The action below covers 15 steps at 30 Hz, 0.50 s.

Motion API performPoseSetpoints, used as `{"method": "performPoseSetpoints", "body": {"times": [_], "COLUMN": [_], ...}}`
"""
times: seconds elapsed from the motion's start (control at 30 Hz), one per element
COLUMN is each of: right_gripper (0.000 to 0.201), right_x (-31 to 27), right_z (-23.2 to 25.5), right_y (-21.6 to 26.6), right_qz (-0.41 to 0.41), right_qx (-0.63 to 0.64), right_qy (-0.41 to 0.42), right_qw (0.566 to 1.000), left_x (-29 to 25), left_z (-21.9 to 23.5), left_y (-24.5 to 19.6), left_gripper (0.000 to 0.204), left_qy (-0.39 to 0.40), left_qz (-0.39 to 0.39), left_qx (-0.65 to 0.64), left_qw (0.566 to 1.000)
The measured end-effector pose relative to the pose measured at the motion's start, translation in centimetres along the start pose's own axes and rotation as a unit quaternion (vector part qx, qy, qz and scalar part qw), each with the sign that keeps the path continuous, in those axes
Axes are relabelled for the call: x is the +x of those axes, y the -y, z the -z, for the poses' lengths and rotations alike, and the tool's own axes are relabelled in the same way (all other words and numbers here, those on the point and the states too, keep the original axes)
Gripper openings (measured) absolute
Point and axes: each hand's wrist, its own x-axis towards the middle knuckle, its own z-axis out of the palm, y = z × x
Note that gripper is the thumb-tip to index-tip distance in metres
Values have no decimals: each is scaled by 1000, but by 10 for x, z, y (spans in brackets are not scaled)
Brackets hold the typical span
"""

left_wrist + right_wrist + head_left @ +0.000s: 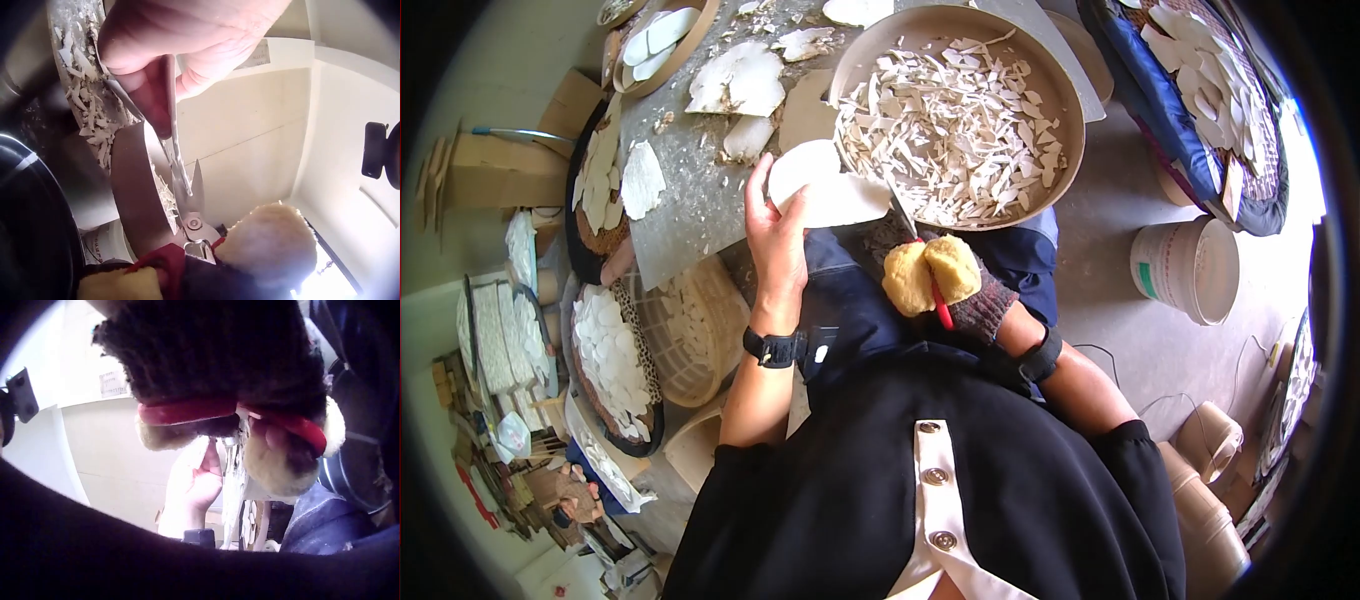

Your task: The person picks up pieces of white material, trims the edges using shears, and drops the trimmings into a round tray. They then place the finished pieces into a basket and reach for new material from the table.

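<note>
Between thumb and fingers my left hand (778,235) (187,37) pinches white flat pieces (840,198), one rounded and one longer. Scissors with red handles (942,308) (187,412) and yellow padding (908,280) (269,240) are gripped by my right hand (982,300) (212,356), which wears a dark knitted glove. In the left wrist view the scissor blades (197,187) stand apart, at the lower end of the held pieces. Below them in that view is the rim of a round tray (134,187).
The round tray (1072,150) of white scraps sits ahead at the table's edge. More flat pieces (740,80) lie on the grey table (690,200). Baskets of pieces (610,350) stand at the left; a white bucket (1190,270) and a blue-edged basket (1175,130) are at the right.
</note>
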Motion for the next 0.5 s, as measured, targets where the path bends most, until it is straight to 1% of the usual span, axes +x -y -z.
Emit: {"method": "performPoseSetpoints", "body": {"times": [0.03, 0.1, 0.13, 0.2, 0.23, 0.33, 0.43, 0.5], "right_gripper": [19, 19, 20, 20, 22, 21, 19, 18], "right_x": [-2, -10, -13, -15, -16, -19, -15, -16], "right_z": [-1, -2, -3, 0, -5, -8, -10, -9], "right_y": [1, 5, 7, 18, 12, -1, 8, 10], "right_qz": [-2, -52, -79, -122, -175, -206, -205, -202], "right_qx": [10, 135, 195, 183, 451, 543, 580, 490], "right_qy": [24, 39, 41, 65, 34, 20, 11, 11], "right_qw": [1000, 989, 977, 973, 874, 814, 788, 848], "left_x": [2, 8, 11, 14, 16, 19, 18, 17], "left_z": [1, 2, 3, 8, 9, 8, 7, 6], "left_y": [1, 5, 5, 3, 1, -5, -9, -13], "left_gripper": [54, 53, 52, 48, 48, 47, 46, 46], "left_qy": [-7, -19, -8, 13, 24, 57, 81, 82], "left_qz": [-11, -32, -20, 6, 4, 1, 8, 14], "left_qx": [10, 27, 36, 55, 59, 64, 66, 75], "left_qw": [1000, 999, 999, 998, 998, 996, 995, 994]}}
